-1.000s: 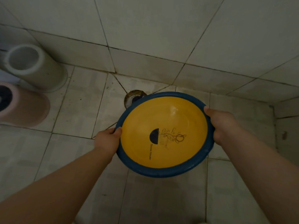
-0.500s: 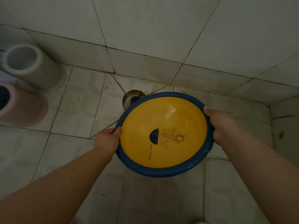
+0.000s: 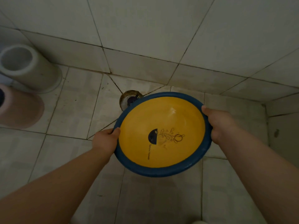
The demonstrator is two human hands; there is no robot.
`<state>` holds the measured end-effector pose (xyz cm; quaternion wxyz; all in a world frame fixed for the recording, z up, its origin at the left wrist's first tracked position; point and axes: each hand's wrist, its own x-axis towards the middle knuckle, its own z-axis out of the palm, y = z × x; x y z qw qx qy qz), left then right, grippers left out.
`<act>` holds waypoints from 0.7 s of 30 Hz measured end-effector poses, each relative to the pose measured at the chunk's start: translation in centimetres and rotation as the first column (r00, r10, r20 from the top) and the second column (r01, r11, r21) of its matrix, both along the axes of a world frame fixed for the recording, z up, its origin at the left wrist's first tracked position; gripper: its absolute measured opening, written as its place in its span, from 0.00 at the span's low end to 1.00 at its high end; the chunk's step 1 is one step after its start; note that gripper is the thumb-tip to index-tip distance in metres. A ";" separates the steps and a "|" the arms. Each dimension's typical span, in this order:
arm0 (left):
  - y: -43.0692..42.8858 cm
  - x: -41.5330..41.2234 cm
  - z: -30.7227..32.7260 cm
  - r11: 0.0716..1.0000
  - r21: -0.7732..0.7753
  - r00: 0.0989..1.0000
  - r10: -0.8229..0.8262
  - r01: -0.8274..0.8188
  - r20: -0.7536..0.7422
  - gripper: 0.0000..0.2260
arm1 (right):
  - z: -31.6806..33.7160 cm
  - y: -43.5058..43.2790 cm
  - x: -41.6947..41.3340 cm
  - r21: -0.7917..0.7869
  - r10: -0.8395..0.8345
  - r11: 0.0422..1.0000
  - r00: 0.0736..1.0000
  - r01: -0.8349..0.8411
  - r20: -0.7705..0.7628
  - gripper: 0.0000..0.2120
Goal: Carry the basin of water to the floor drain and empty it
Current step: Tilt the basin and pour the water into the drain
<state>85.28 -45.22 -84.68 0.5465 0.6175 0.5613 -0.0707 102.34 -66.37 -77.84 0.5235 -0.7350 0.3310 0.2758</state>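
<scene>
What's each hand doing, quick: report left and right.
Left hand: closed on the basin rim.
Right hand: closed on the opposite rim.

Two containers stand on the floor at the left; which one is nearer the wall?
The grey-white container is nearer the wall, standing close to its foot. The pink container stands on the camera side of it, cut off by the frame's left edge.

Basin [image 3: 161,136] sits over the floor drain's [image 3: 129,98] near edge, buckets [image 3: 27,68] far left.
</scene>
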 end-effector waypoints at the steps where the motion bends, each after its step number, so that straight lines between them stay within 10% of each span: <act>1: 0.0 0.0 0.0 1.000 -0.004 1.000 0.007 -0.007 0.005 0.16 | 0.0 0.0 0.0 -0.003 0.001 1.000 1.000 -0.001 0.001 0.14; 21: -0.9 0.2 -0.2 0.999 -0.039 1.000 0.005 -0.004 0.010 0.13 | 0.4 -0.6 0.3 -0.035 0.006 0.999 1.000 -0.006 0.007 0.15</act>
